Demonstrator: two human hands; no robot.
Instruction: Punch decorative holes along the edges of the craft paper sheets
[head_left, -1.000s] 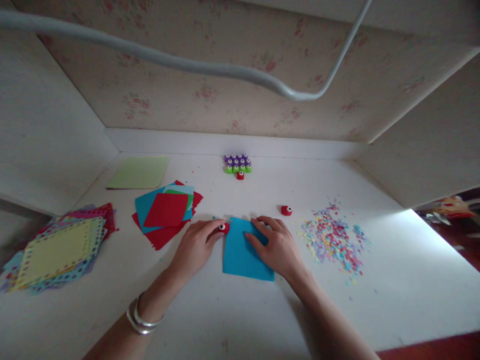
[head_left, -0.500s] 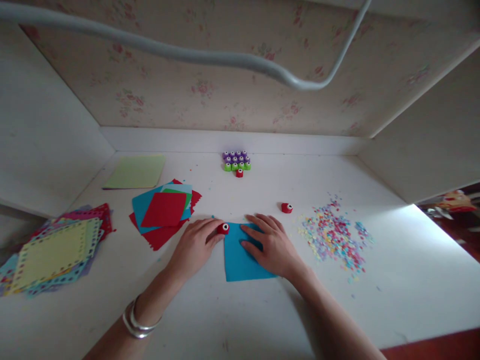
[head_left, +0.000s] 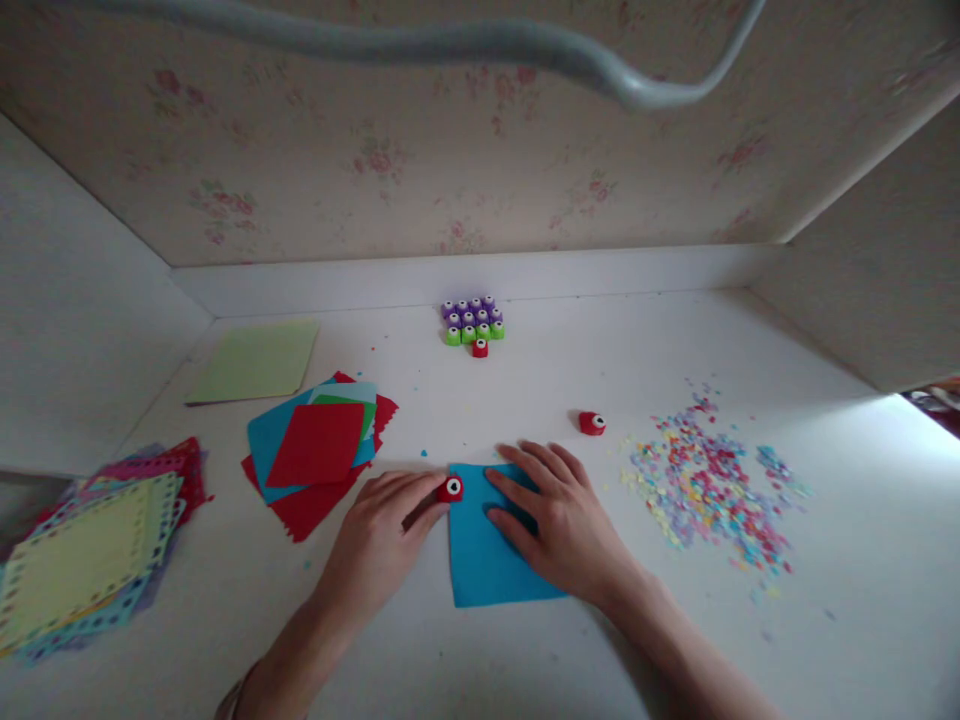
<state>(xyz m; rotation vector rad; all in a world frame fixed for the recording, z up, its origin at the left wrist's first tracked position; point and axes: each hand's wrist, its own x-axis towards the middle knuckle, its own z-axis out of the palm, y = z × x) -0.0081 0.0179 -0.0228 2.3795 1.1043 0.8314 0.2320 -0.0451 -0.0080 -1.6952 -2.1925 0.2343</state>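
My left hand (head_left: pixel 386 530) pinches a small red craft punch (head_left: pixel 450 489) between thumb and fingers. The punch sits over the left edge of a square blue sheet of paper (head_left: pixel 480 565), a little below its upper left corner. Lying on the right part of that sheet is my right hand (head_left: pixel 559 515), fingers spread and palm down. It hides the sheet's right side. A second red craft punch (head_left: pixel 592 423) rests on the table beyond my right hand.
Several purple and green punches (head_left: pixel 469 320) stand in rows at the back, with one red punch (head_left: pixel 480 348) before them. Paper confetti (head_left: pixel 712 470) lies right. Coloured sheets (head_left: pixel 319 450), punched sheets (head_left: pixel 90 560) and pale green sheets (head_left: pixel 255 360) lie left. A white pipe (head_left: pixel 450 42) crosses above.
The head view has tilted and shifted, so the table appears lower and larger. The red punch in my left hand has slid slightly towards me along the blue sheet's left edge.
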